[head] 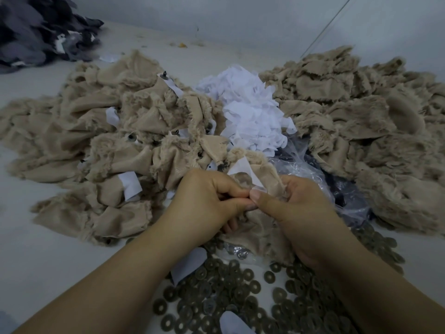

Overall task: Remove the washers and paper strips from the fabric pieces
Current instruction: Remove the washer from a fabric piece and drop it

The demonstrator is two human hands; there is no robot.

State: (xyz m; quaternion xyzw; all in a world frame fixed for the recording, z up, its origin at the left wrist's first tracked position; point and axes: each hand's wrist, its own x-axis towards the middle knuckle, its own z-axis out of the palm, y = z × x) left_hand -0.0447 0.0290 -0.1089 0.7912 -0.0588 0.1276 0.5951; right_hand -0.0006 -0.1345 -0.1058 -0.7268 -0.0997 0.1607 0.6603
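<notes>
Head view showed my two thumbs meeting tip to tip over one tan fabric piece. My left hand had its fingers curled and pressed together, pinching the near edge of the cloth between thumb and forefinger. My right hand was closed the same way, its thumb down on the cloth beside a white paper strip that stood up from the piece just above my knuckles. I judged the two pinches were set close together so that one hand could brace the fabric while the other worked the strip and whatever washer sat under it loose; I could not tell whether a washer was on this piece, since my fingers hid that spot.

Outward from there, the sorting made sense of the layout. Near me, below my wrists, lay a spread of dark washers on the pale bench, within easy dropping range. Beyond my hands rose a heap of white paper strips, with crumpled clear plastic just to its right. To the left sat a pile of tan pieces with white strips and small dark fasteners showing among them, so I took these for the ones not yet stripped. To the right lay another tan pile with no paper visible, probably the finished ones. At the far left corner was a dark grey fabric heap.
</notes>
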